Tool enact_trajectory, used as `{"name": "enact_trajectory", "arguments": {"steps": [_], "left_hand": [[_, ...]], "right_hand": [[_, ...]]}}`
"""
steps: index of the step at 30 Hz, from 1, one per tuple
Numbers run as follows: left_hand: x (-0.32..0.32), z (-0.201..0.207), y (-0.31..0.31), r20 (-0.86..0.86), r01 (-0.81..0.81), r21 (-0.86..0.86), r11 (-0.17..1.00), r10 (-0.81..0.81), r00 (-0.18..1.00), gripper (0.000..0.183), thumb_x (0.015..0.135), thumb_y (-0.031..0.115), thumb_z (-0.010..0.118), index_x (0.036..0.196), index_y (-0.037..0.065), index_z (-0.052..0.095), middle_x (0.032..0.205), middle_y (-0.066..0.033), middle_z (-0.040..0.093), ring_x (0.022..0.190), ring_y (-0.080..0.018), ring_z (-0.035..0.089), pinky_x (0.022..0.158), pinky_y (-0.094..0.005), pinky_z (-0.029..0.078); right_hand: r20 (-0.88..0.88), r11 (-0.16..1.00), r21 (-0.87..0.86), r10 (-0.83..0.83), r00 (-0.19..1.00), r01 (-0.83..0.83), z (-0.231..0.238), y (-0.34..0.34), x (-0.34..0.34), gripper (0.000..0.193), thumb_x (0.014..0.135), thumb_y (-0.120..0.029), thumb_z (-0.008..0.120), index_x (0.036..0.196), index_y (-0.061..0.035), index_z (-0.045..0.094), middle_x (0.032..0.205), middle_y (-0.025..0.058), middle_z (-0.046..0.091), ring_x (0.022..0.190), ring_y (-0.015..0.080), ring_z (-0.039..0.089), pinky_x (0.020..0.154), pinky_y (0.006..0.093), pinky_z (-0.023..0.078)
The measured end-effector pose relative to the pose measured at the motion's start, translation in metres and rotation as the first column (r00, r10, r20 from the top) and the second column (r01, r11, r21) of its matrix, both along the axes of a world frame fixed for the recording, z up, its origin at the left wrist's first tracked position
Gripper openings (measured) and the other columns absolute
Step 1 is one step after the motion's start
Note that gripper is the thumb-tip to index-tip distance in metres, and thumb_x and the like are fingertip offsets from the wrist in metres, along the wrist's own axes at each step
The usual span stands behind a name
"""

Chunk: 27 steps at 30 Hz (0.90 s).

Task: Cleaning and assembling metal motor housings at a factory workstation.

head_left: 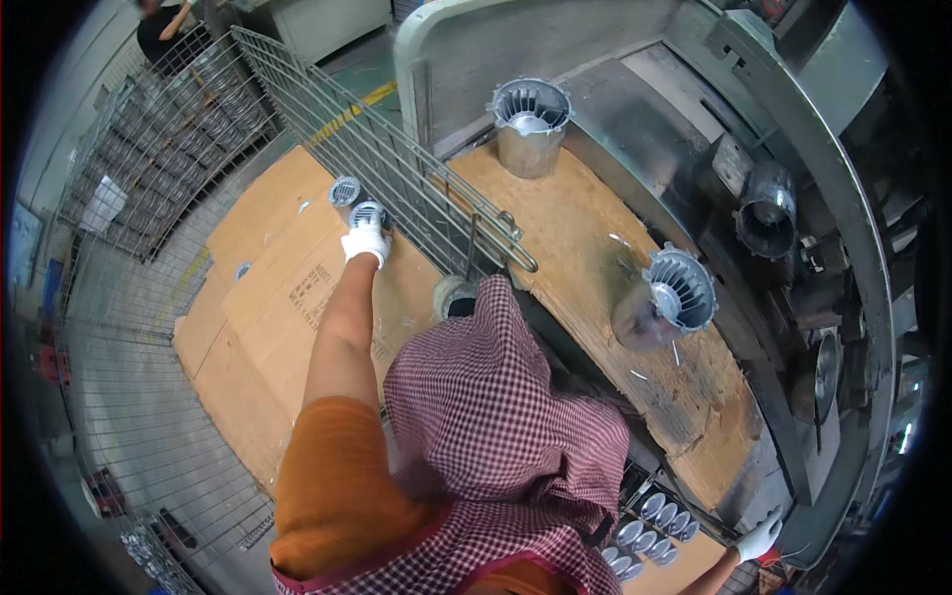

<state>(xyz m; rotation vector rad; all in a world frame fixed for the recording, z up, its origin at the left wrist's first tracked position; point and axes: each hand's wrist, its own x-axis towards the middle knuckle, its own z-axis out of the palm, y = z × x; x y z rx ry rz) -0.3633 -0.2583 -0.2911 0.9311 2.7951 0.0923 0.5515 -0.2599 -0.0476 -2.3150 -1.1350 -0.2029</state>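
Note:
My left hand [367, 244], in a white glove, is closed on a small grey cylindrical metal casting [367, 213] with a slotted top. The casting stands on the cardboard [268, 288] inside a wire cage. Right behind it stands a matching slotted metal casting [344, 190]. Far to the lower right, my gloved right hand [759, 540] is beside the machine's edge. Its fingers are stretched out and I see nothing in them. Whether it touches the machine I cannot tell.
Two large finned metal housings [531, 139] stand on a worn wooden board [595, 248] to the right. The cage's wire side panel [387, 139] lies between board and cardboard. Several shiny round parts [650, 540] sit low right. A stacked wire cage [169, 149] and another person [164, 30] are far left.

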Motion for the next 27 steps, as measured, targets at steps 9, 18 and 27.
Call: {"name": "enact_trajectory", "arguments": {"steps": [9,18,27], "left_hand": [[-0.014,-0.012,-0.004,0.002,0.106,-0.126,0.986,-0.107,0.994,0.054,0.082,0.039,0.065,0.129,0.017,0.049,0.129,-0.0127,0.056,0.117,-0.0325,0.056,0.092,-0.0437,0.048],[0.057,0.013,-0.048,-0.038,0.158,-0.055,0.986,-0.16,0.986,0.045,0.088,0.036,0.059,0.124,0.011,0.055,0.13,-0.0139,0.054,0.118,-0.032,0.051,0.091,-0.0478,0.04],[0.024,0.005,-0.016,0.087,0.132,-0.25,0.959,-0.113,0.99,0.072,0.076,0.048,0.068,0.138,0.017,0.048,0.14,-0.0094,0.049,0.134,-0.0284,0.039,0.105,-0.0482,0.032]], "right_hand": [[-0.001,0.997,0.014,-0.07,0.998,0.07,0.002,-0.002,-0.016,0.061,0.091,-0.058,0.05,0.114,-0.0041,0.067,0.103,0.0067,0.07,0.084,0.0203,0.06,0.079,0.033,0.045],[-0.024,0.995,-0.044,-0.086,0.996,0.085,0.008,0.004,-0.027,0.054,0.094,-0.052,0.049,0.12,-0.0074,0.066,0.115,0.0072,0.068,0.099,0.0217,0.063,0.088,0.0326,0.046],[-0.037,0.995,-0.017,-0.103,0.994,0.103,0.002,0.0,-0.018,0.054,0.094,-0.05,0.05,0.117,-0.0033,0.065,0.116,0.0117,0.068,0.104,0.0242,0.063,0.089,0.0339,0.045]]}}
